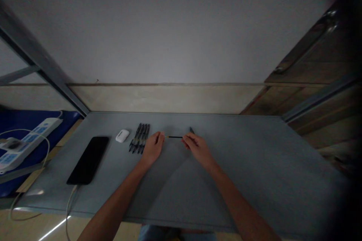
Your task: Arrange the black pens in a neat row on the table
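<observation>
Between my two hands, a thin dark pen refill (174,137) is held level above the grey table. My left hand (153,146) pinches near its brassy tip end; the fingertips partly hide what they grip there. My right hand (197,147) has its thumb and fingers closed on the other end. Just beyond the right fingers lies a dark pen part (192,130), partly hidden by that hand. Several black pens (139,138) lie side by side in a row, immediately left of my left hand.
A white earbud case (122,136) and a black phone (88,160) with a cable (68,207) lie on the table (175,188) at left. Beyond its left edge is a white power strip (31,139). A wall (169,98) backs the table; metal posts (63,90) flank it.
</observation>
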The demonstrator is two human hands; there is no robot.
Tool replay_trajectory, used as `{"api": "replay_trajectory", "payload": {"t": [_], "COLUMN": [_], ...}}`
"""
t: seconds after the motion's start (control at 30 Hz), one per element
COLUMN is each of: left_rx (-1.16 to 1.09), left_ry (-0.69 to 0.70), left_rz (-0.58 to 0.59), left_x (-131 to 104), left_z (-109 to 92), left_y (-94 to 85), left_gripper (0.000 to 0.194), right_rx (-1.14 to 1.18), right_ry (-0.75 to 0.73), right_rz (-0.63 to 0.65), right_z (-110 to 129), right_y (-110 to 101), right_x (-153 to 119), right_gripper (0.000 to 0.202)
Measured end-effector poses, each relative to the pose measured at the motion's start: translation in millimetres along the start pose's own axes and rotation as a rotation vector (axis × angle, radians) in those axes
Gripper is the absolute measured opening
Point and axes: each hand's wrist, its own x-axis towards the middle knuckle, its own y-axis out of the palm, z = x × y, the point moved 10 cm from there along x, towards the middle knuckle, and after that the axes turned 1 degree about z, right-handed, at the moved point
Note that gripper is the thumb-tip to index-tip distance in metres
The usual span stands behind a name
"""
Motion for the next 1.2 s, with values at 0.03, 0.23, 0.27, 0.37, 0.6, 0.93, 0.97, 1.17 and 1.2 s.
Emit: {"api": "replay_trajectory", "payload": {"t": [0.03,0.23,0.27,0.37,0.6,0.93,0.97,1.17,1.2], "left_rx": [0.002,-0.032,-0.043,-0.052,-0.02,-0.027,-0.028,-0.054,-0.058], "left_ry": [-0.001,-0.012,-0.016,-0.02,-0.009,-0.033,-0.037,-0.037,-0.033], "left_rz": [-0.002,-0.001,0.002,0.01,0.009,0.009,0.005,-0.012,-0.014], "left_x": [0.0,0.5,0.5,0.6,-0.3,0.3,0.5,0.5,0.4], "left_z": [-0.2,3.1,3.9,4.9,1.9,5.0,6.5,9.5,8.9], "left_y": [-0.5,0.3,0.9,2.0,0.5,1.0,0.7,-0.7,-0.9], "left_gripper": [0.038,0.038,0.04,0.044,0.043,0.042,0.042,0.041,0.041], "right_rx": [-0.015,-0.068,-0.06,-0.03,-0.076,-0.05,-0.057,-0.051,-0.051], "right_ry": [0.003,0.023,0.014,-0.02,0.023,-0.021,-0.025,-0.028,-0.03], "right_rz": [0.001,0.005,0.005,0.001,0.002,0.009,0.014,0.024,0.021], "right_z": [0.6,-1.1,-1.2,-0.9,-3.7,2.3,2.7,1.8,1.8], "right_y": [-0.5,-1.4,-1.1,-0.6,-1.7,-1.8,-1.2,0.7,0.3], "right_x": [-0.6,-1.8,-1.3,0.2,-1.1,0.2,0.4,0.8,0.8], "right_gripper": [0.041,0.049,0.047,0.036,0.049,0.034,0.033,0.027,0.027]}}
